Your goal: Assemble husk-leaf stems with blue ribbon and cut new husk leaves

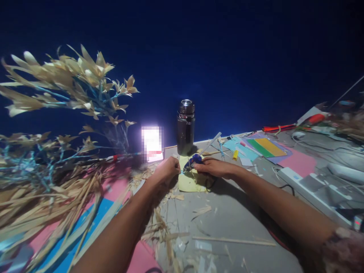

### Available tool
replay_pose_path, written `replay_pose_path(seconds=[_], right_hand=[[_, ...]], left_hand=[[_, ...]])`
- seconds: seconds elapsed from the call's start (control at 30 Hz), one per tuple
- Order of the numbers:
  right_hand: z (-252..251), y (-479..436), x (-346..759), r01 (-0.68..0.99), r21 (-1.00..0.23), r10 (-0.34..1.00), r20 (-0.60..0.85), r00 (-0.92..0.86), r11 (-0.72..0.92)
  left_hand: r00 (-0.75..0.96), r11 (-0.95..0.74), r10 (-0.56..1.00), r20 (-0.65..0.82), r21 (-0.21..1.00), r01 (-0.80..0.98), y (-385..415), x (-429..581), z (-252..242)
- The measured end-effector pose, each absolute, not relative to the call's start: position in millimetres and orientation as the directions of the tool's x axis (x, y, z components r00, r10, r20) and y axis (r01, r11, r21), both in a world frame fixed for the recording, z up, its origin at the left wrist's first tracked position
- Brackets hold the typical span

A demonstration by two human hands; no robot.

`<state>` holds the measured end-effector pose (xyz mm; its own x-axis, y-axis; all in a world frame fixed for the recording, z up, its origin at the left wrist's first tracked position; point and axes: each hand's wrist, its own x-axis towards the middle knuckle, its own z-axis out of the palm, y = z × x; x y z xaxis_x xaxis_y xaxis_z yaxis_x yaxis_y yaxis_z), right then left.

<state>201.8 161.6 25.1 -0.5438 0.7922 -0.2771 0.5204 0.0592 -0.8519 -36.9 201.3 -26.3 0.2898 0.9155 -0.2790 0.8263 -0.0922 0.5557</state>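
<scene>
My right hand (213, 167) is wrapped around a dark blue glue gun (193, 161), with a pale glue stick (212, 142) rising from its back end. The gun's tip points left, toward my left hand (167, 170). The fingers of that hand are pinched closed near the nozzle. A small light blue end shows at the fingertips, but what it belongs to is hidden. Beneath both hands lies a yellow sheet of paper (186, 184). Just beyond them stands a dark metal flask (185, 131), upright.
Branches with dried-husk flowers (93, 72) and loose husk strips (71, 227) fill the left. A glowing, blurred-out screen (152, 142) stands beside the flask. To the right lie coloured sheets (264, 147), a yellow lighter (235, 155) and a white power strip (301, 185) with cables.
</scene>
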Motion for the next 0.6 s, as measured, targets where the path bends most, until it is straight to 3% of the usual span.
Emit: replay_pose_path(seconds=[0.3,0.6], right_hand=[[21,156,209,0.539,-0.842,0.783,-0.318,-0.535,0.026],[23,160,197,0.493,-0.869,0.809,-0.259,-0.527,0.043]], left_hand=[[0.341,-0.113,0.891,-0.3,0.581,0.806,201,-44,-19],[0.333,-0.149,0.911,-0.242,0.561,0.815,202,-39,-22]])
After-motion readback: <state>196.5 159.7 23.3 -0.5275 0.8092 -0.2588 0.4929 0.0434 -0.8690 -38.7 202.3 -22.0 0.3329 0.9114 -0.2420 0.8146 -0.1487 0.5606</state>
